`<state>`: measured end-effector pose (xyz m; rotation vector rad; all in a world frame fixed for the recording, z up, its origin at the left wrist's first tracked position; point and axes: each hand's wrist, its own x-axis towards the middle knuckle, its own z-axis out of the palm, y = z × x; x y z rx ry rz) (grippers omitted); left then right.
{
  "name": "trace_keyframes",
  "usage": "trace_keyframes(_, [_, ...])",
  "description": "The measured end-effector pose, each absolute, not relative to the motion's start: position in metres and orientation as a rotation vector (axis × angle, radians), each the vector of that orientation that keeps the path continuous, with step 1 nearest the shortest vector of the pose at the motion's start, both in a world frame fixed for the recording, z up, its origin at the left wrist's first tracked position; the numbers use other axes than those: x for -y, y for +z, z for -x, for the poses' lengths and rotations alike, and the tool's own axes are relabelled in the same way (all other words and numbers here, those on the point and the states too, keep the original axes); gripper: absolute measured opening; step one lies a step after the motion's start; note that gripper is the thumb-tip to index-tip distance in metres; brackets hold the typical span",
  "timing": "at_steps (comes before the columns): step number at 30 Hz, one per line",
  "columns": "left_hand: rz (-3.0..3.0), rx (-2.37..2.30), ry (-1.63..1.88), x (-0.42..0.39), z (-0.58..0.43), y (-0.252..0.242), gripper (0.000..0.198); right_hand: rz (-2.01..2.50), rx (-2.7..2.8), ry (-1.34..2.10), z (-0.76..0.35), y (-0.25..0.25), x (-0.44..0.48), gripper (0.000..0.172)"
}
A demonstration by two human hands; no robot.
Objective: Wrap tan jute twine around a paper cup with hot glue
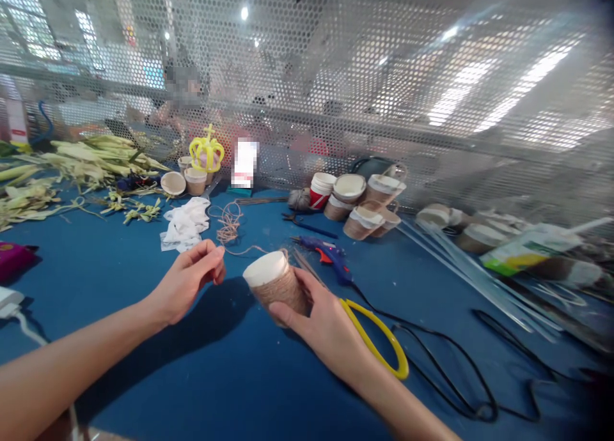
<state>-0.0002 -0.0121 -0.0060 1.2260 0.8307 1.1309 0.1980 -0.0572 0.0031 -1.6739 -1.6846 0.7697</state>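
Note:
My right hand is wrapped round a paper cup, tilted with its white mouth toward the left. Brown twine covers the cup's side below the rim. My left hand is closed in a pinch, left of the cup and apart from it. A strand of twine runs between its fingertips and the cup's far side. Behind, a loose tangle of twine lies on the blue table. Under my right wrist, yellow-handled scissors are partly hidden.
A blue glue gun with a black cable lies to the right, near pliers. Several wrapped cups, clear sticks, white cloth and pale husks stand or lie around. A perforated metal screen closes the back.

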Motion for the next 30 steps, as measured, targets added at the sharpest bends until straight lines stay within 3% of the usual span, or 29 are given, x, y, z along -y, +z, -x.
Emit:
trace_keyframes(6, [-1.434,-1.056,1.152,0.001,0.006,-0.009,0.047,1.65,1.725,0.72,-0.196,0.007,0.058,0.053])
trace_keyframes(9, [-1.712,-1.317,1.094,0.0,0.01,-0.008,0.02,1.629,1.737,0.726,-0.195,0.008,0.059,0.054])
trace_keyframes(16, [-2.096,-0.959,1.005,0.024,0.003,-0.001,0.019,1.6,1.893,0.588,-0.193,-0.001,0.064,0.058])
trace_keyframes(24, [-2.031,-0.977,0.609,0.03,-0.005,-0.004,0.016,1.521,2.103,0.441,-0.189,-0.002,0.069,0.062])
trace_keyframes(30, [-1.956,-0.969,0.62,0.027,-0.001,-0.007,0.017,1.775,1.81,0.209,-0.236,0.03,0.041,0.033])
